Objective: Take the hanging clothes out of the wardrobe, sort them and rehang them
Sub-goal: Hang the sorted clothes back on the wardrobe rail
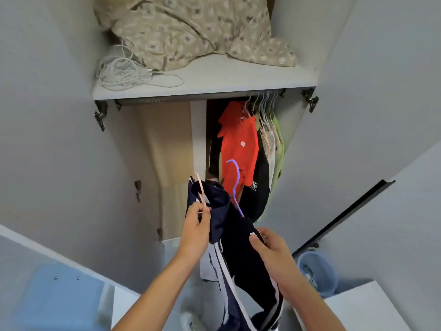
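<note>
Both forearms reach up and forward from the bottom of the view toward the open wardrobe. The left hand is raised a little higher than the right, its fingers curled and pinching a pale pink hanger just below the hook, together with the top edge of a navy garment with white stripes that drapes down between the two arms. The right hand sits lower and to the right, back of the hand toward the camera, thumb and fingers closed on a fold of a dark garment with white side stripes — this one hangs from a purple hanger whose hook rises free above the cloth, between the two hands. Behind them, on the rail under the shelf, a red shirt hangs leftmost, with a black garment, pale ones and a light green one packed to its right on white hangers. The shelf above carries a beige patterned quilt and a coil of white cord. Low on the right stands a blue bin — beside a white surface.
</note>
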A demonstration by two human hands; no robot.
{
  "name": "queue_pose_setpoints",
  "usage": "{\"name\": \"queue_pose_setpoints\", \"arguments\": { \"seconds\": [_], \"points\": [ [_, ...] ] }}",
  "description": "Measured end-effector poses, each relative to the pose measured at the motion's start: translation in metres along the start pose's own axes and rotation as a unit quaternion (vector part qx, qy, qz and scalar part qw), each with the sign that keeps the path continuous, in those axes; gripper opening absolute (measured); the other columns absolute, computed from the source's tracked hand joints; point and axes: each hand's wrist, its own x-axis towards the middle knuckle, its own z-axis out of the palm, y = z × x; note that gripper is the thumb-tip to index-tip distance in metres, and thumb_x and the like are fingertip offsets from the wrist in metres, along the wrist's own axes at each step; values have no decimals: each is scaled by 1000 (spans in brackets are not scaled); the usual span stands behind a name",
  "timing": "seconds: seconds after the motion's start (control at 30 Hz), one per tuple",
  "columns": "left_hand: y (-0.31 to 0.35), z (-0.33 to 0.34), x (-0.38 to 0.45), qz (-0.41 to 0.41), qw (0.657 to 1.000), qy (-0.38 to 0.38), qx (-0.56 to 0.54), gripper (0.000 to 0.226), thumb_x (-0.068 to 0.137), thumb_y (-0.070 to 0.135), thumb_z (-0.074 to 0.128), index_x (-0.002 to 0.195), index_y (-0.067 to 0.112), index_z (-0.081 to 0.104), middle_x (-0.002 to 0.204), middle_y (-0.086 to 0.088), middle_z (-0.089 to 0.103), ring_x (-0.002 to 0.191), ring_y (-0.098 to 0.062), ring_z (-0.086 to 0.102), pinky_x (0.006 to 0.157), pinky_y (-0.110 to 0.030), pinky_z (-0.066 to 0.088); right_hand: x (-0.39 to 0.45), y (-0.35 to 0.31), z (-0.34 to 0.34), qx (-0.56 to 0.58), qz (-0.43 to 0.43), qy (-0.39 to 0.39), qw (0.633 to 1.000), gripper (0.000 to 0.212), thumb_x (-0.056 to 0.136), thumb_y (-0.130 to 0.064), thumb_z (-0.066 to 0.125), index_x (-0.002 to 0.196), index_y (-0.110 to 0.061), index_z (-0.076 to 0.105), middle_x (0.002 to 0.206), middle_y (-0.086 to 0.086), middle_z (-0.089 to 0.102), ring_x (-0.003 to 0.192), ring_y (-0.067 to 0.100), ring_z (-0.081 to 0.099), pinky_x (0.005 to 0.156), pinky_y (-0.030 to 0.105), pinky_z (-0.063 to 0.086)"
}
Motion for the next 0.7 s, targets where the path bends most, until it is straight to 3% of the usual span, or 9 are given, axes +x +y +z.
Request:
{"name": "queue_pose_setpoints", "arguments": {
  "seconds": [0.13, 0.27, 0.37, 0.53, 0.7],
  "points": [
    [1, 6, 48, -4, 1000, 1, 11, 22, 112, 21, 44, 93, 15, 53, 78, -1, 47, 52, -8, 35, 48, -17, 31, 33, -12, -4, -45, 3, -30, 999, 18, 108, -30, 55, 107, -21, 71, 98, 9, 76, 91, 21, 74, 85, 34, 59],
    [7, 6, 93, 26, 999, 3, 39, 23, 112, 25, 44, 93, 15, 52, 77, 0, 47, 59, -8, 40, 58, -24, 34, 65, -28, -3, -76, -12, -89, 993, 23, 107, -39, 54, 107, -21, 68, 97, 14, 71, 87, 22, 70, 85, 39, 56],
    [14, 0, 125, 48, 998, 7, 48, 24, 112, 24, 44, 95, 8, 51, 83, -5, 46, 67, -14, 40, 63, -30, 33, 90, -45, 5, -97, -39, -87, 991, 25, 107, -38, 55, 96, -16, 61, 77, 0, 56, 72, 11, 56, 69, 31, 47],
    [24, -10, 165, 60, 997, 13, 54, 24, 112, 22, 42, 96, 6, 49, 78, -4, 44, 65, -14, 37, 61, -32, 32, 131, -64, 20, -125, -101, -67, 985, 22, 106, -33, 57, 95, -14, 60, 69, -12, 52, 65, 5, 52, 63, 22, 44],
    [28, -2, 205, 75, 995, 53, 43, 27, 112, 22, 43, 86, 14, 45, 73, -1, 44, 62, -11, 37, 58, -31, 32, 182, -69, 24, -201, -187, -50, 960, 13, 104, -31, 60, 95, -21, 61, 76, -2, 62, 66, 9, 56, 67, 32, 48]
  ]
}}
